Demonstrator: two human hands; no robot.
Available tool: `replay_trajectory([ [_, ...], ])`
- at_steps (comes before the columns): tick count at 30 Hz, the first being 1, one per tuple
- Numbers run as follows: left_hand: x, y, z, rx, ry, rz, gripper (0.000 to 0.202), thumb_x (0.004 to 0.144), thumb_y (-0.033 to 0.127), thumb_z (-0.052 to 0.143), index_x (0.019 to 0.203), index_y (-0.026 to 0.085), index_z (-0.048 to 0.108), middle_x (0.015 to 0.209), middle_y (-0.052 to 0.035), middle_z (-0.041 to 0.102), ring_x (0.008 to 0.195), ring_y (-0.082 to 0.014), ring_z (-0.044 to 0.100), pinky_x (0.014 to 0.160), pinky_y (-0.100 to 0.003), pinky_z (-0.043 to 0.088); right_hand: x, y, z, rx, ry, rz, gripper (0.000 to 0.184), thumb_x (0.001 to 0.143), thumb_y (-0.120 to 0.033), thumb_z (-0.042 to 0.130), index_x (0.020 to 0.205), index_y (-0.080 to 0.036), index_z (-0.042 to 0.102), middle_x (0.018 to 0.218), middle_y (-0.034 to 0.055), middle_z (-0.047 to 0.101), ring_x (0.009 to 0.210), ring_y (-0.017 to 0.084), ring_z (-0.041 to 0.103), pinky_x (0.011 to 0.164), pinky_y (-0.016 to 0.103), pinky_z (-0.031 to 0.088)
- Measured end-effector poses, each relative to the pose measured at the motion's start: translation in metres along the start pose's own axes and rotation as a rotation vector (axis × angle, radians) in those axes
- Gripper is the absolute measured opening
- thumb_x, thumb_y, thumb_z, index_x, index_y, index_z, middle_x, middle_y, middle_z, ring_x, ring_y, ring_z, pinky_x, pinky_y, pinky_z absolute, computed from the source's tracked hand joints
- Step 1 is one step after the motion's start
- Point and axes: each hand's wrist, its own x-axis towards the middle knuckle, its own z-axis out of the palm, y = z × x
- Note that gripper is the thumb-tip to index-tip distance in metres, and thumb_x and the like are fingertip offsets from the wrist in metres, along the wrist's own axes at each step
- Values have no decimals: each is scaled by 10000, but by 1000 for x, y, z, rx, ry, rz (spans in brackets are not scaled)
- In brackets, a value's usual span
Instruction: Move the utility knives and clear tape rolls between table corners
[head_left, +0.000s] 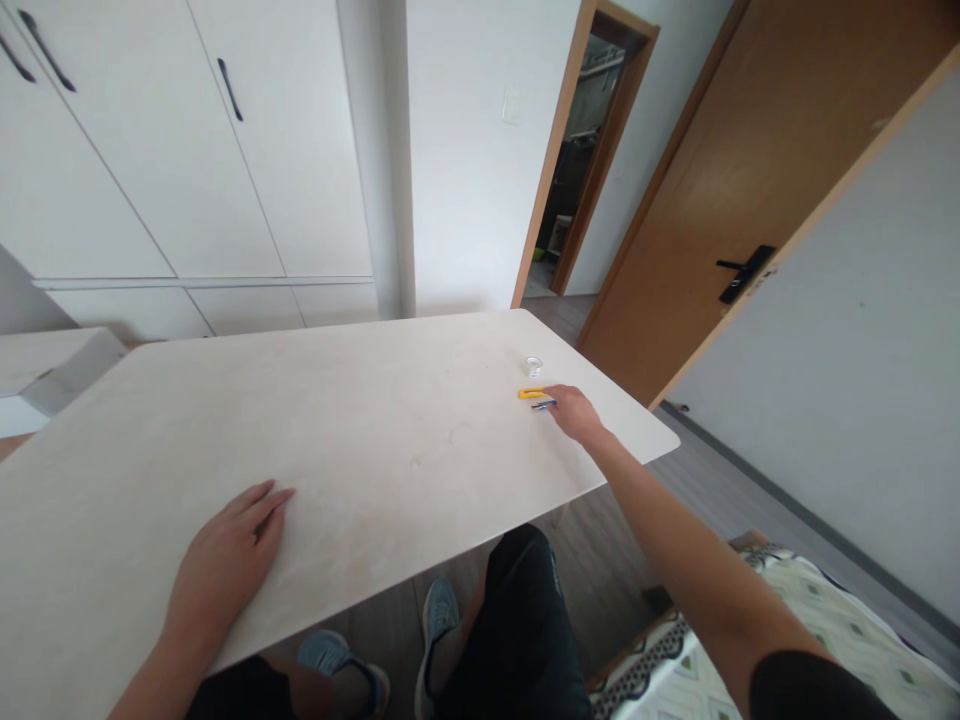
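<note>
My right hand [576,412] reaches over the right part of the white table, its fingertips around the near end of a slim dark-and-silver pen [541,405]. Just beyond the pen lies a yellow utility knife [530,393], its near end against or under my index finger. Part of both things is hidden by the fingers. A clear roll of tape [533,366] stands a little farther back, apart from the hand. My left hand [232,555] rests on the tabletop at the left, fingers stretched out, holding nothing.
The white table [360,420] has rounded corners. A white box [56,370] stands at its far left. White cabinets [285,150] rise behind, and a brown door [720,180] stands at the right. A patterned mattress or cover [832,640] lies low at the right, near my legs [517,640].
</note>
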Motion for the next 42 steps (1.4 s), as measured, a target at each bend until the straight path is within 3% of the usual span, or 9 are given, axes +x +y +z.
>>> replay_trajectory([
  [5, 0, -3, 2, -5, -1, 9, 576, 942, 510, 341, 1159, 170, 752, 1325, -138, 673, 1240, -321, 631, 1133, -499, 461, 19, 25, -11, -174, -240, -65, 271, 901, -125, 589, 1117, -226, 718, 1245, 96, 693, 1175, 263, 602, 939, 337, 469],
  [13, 0, -3, -1, -12, -17, -12, 571, 948, 521, 346, 1151, 183, 760, 1334, -126, 673, 1229, -309, 640, 1124, -477, 474, 52, 19, -2, -117, -217, -11, 330, 908, -68, 488, 1178, -203, 621, 1131, 103, 710, 1015, 237, 648, 799, 296, 444],
  [19, 0, -2, -1, -4, -18, -21, 547, 949, 513, 354, 1146, 207, 763, 1334, -103, 679, 1224, -289, 647, 1114, -445, 488, 61, 14, 9, -156, -236, -169, 280, 883, -105, 576, 1143, -189, 639, 1248, 149, 652, 1100, 265, 631, 872, 309, 445],
  [24, 0, 1, -2, 10, -8, -43, 510, 946, 492, 372, 1133, 229, 766, 1322, -86, 689, 1212, -274, 654, 1109, -430, 491, 79, 6, 7, -10, -22, 182, 304, 963, -270, 499, 1239, -173, 583, 1229, 155, 639, 1053, 252, 650, 801, 305, 475],
  [27, 1, 5, -5, 6, -1, -47, 486, 943, 466, 384, 1117, 227, 769, 1304, -82, 699, 1200, -270, 660, 1101, -424, 498, 102, 0, 2, 63, 37, 377, 511, 953, -465, 551, 1375, -179, 511, 1273, 174, 622, 1023, 252, 666, 748, 307, 487],
  [30, 1, 10, -8, -8, 6, -51, 469, 948, 448, 397, 1112, 215, 770, 1299, -89, 701, 1193, -272, 663, 1100, -432, 498, 124, -2, 1, 53, -94, 382, 634, 867, -464, 677, 1411, -192, 500, 1240, 172, 644, 971, 248, 685, 682, 298, 480],
  [35, 1, 18, -12, -33, 21, -66, 412, 957, 397, 432, 1109, 218, 771, 1295, -101, 701, 1190, -279, 658, 1095, -463, 495, 146, -8, 7, -67, -272, 338, 366, 818, -259, 686, 1175, -193, 636, 938, 103, 712, 858, 244, 693, 614, 289, 451],
  [39, 3, 26, -16, -33, 24, -83, 365, 968, 323, 445, 1096, 221, 772, 1281, -102, 705, 1186, -270, 653, 1090, -459, 492, 161, -56, 7, -108, -212, 236, 320, 811, -265, 687, 1121, -197, 646, 956, 123, 716, 829, 255, 686, 606, 303, 439],
  [42, 3, 31, -18, -22, 17, -114, 340, 971, 289, 461, 1099, 228, 770, 1296, -102, 697, 1209, -272, 637, 1093, -467, 483, 161, -140, 3, -31, -222, 23, 340, 838, -322, 676, 1159, -220, 636, 1017, 110, 728, 866, 253, 682, 634, 301, 436],
])
